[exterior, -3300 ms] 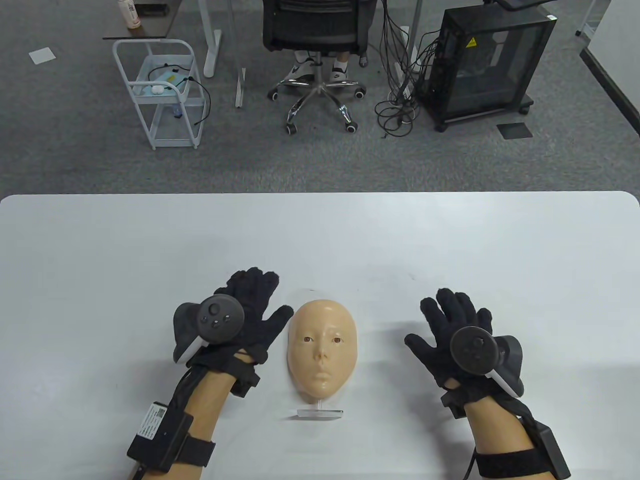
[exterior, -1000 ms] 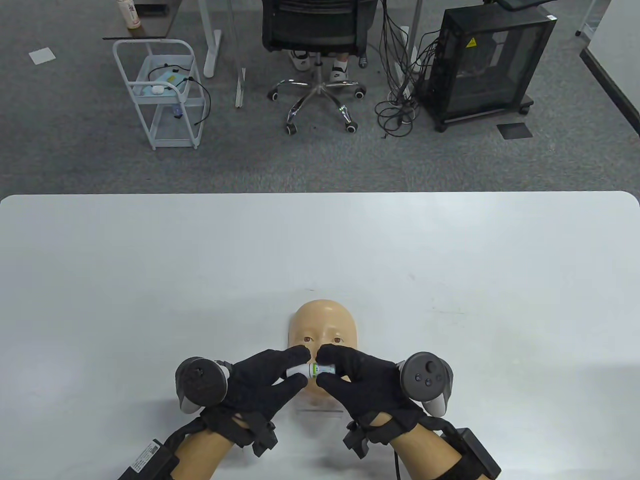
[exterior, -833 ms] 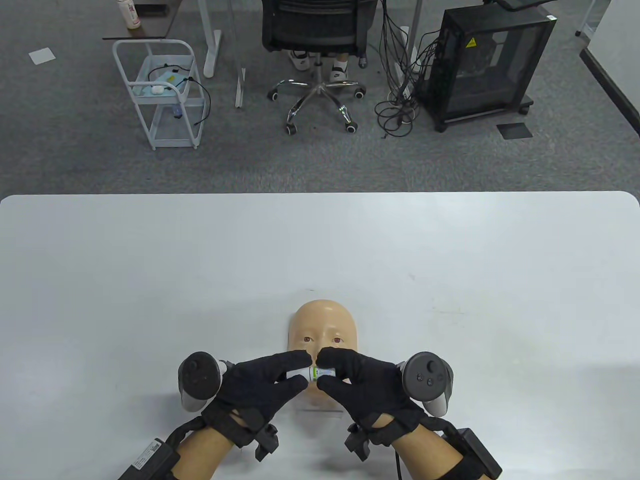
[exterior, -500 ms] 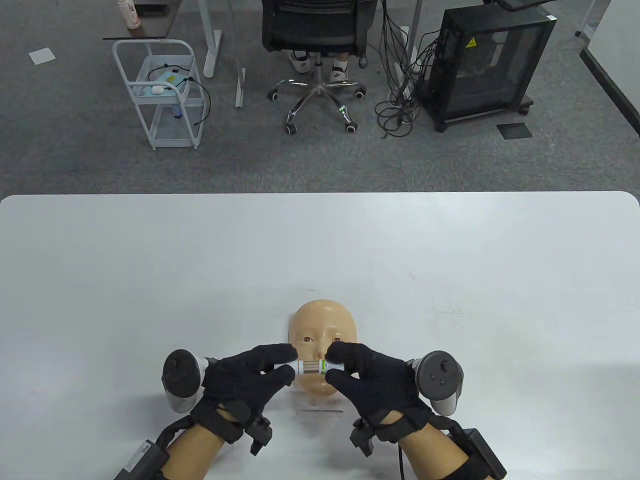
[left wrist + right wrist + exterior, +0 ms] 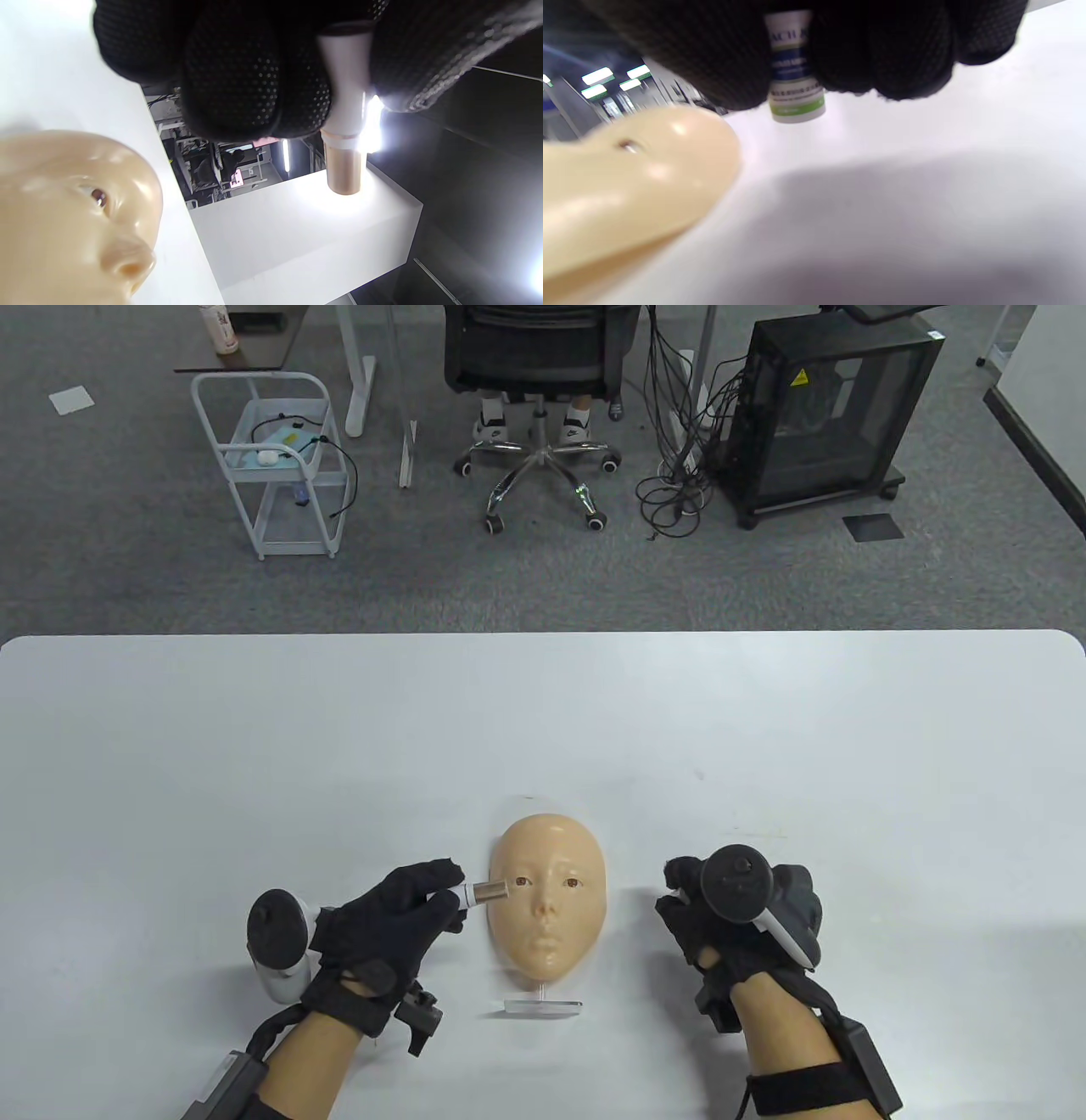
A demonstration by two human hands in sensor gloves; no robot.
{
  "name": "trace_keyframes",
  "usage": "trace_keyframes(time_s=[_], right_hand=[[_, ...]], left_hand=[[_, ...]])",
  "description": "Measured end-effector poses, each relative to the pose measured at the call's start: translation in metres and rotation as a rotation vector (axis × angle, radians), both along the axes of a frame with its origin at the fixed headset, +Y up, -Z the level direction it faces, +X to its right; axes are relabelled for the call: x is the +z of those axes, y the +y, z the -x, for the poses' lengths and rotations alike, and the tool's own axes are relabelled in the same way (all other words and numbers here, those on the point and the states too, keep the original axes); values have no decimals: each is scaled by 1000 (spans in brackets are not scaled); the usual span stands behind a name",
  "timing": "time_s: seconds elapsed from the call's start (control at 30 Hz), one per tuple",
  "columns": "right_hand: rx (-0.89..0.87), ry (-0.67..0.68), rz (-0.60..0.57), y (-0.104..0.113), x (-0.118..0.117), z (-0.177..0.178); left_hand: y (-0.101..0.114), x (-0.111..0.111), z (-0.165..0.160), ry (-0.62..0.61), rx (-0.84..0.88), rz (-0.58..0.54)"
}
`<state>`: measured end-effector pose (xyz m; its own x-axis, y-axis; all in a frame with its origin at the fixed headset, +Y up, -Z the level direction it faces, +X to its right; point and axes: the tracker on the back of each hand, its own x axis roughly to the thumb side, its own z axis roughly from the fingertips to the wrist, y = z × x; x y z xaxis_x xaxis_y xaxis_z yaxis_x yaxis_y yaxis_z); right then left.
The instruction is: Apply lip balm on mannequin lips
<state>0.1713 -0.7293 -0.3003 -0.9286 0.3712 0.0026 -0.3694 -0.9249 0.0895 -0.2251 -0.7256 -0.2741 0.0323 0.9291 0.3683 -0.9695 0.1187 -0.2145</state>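
The beige mannequin face (image 5: 549, 899) stands tilted on a clear stand (image 5: 543, 1006) near the table's front; its lips (image 5: 544, 957) are bare of any hand. My left hand (image 5: 454, 892) pinches the uncapped lip balm tube (image 5: 487, 892), whose tip points right beside the mannequin's eye and cheek. The left wrist view shows the tube (image 5: 344, 144) between my fingers, with the face (image 5: 63, 212) below it. My right hand (image 5: 676, 891) is right of the face and curls around the white, green-banded cap (image 5: 793, 72).
The white table (image 5: 543, 712) stretches far and wide around the mannequin. Beyond its far edge are an office chair (image 5: 534, 356), a white cart (image 5: 271, 466) and a black cabinet (image 5: 823, 415) on the carpet.
Both hands held the closed tube over the mouth, then pulled apart. The cap came off in my right hand, which moved right; my left hand moved left and up with the tube.
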Motion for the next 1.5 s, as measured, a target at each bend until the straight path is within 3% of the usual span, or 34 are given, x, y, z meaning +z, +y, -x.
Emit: trace_keyframes(time_s=[0.37,0.77,1.0,1.03,1.17,1.23,1.3,1.33,1.4,1.5], right_hand=[[120,28,73,-12,-4,14],[197,47,111,-25,-5,25],[237,53,130,-18,0,27],[243,52,113,-12,3,26],[169,57,-137,20,23,32],[-5,113,-341,31,35,38],[-253,293,-486,36,43,49],[-417,426,-498,36,46,56],[-578,580,-439,33,50,72],[-477,683,-468,31,55,94]], left_hand=[[-10,-2,-1,-4,36,111],[-12,-2,-3,-7,31,139],[-13,-1,-6,-19,33,157],[-13,-1,-7,-24,32,158],[-14,1,-13,-57,44,179],[-17,1,-18,-79,58,210],[-25,2,-23,-144,161,310],[-28,3,-27,-163,226,370],[-31,5,-31,-183,215,413],[-31,5,-36,-197,92,398]])
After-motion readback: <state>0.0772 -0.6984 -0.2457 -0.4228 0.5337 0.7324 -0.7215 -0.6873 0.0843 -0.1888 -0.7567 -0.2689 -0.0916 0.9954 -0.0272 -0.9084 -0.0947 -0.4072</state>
